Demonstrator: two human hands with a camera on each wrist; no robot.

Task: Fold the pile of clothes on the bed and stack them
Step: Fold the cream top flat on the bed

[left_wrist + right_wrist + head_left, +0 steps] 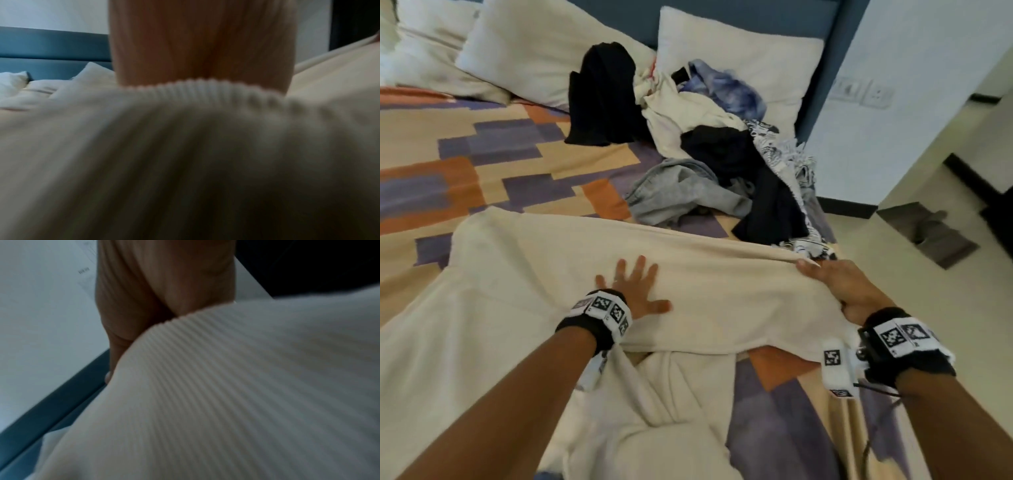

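A large cream ribbed garment [524, 301] lies spread across the near part of the bed. My left hand [635, 291] lies flat on its middle with fingers spread, pressing the cloth down. At the garment's right end my right hand [835, 284] grips its edge, fingers curled round the fabric. The right wrist view shows that hand [160, 293] holding the ribbed cloth [246, 386]. In the left wrist view the palm [197, 45] rests on the same cloth [164, 146]. A pile of unfolded clothes [705, 150], black, white, grey and blue, lies farther back.
The bed has a patterned cover [493, 161] of orange, purple and tan blocks. White pillows [736, 65] lean against a blue headboard [756, 17]. The bed's right edge drops to a pale floor [914, 291], with a white wall [893, 102] beyond.
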